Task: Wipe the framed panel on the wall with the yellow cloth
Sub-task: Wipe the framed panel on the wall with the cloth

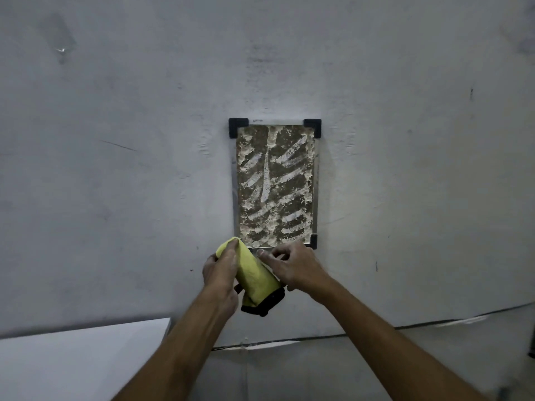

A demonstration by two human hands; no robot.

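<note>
A grey wall [115, 140] fills most of the view, scuffed and marked, with open bare surface on every side of the framed panel [275, 183]. The panel hangs upright near the centre, smeared with pale streaks, with black corner brackets [238, 126] at three visible corners. Its lower left corner is hidden behind the yellow cloth [253, 273]. The cloth is wrapped over a dark object [265, 304] that cannot be identified, just below the panel's bottom edge. The left hand [221, 270] grasps the cloth from the left, fingers pressed on its top. The right hand [292, 266] pinches at the cloth's right side. A white surface [78, 360] sits at lower left, cut off by the frame.
</note>
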